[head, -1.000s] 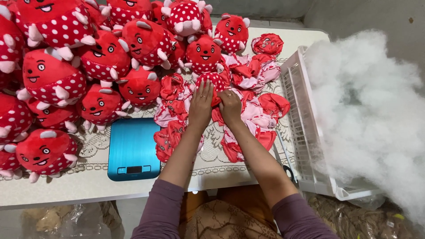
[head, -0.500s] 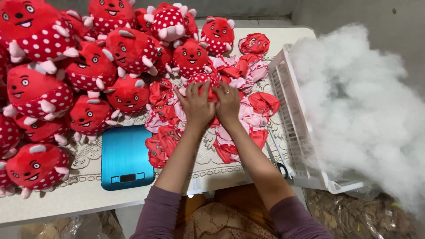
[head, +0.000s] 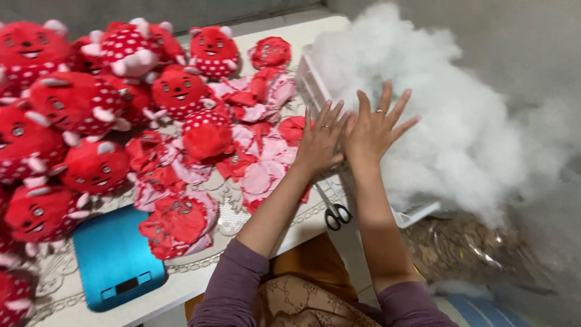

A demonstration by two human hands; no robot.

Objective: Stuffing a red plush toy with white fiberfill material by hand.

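White table (head: 254, 33) at frame left: left hand (head: 319, 140) and right hand (head: 376, 128), fingers splayed and empty, reach stuffing (head: 448, 115) at right (best pinched off loosely, small tufts).

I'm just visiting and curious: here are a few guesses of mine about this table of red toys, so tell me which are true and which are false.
1. Both hands are open, fingers spread, in front of the white stuffing. True: the left hand and right hand hold nothing.
2. The scissors are in the right hand. False: they lie on the table edge below the hands.
3. A blue scale sits at the near edge of the table. True.
4. The stuffed red toys are piled on the right side. False: they are heaped on the left; the stuffing is on the right.
5. Flat, unstuffed red and pink toy skins lie between the plump toys and the hands. True.
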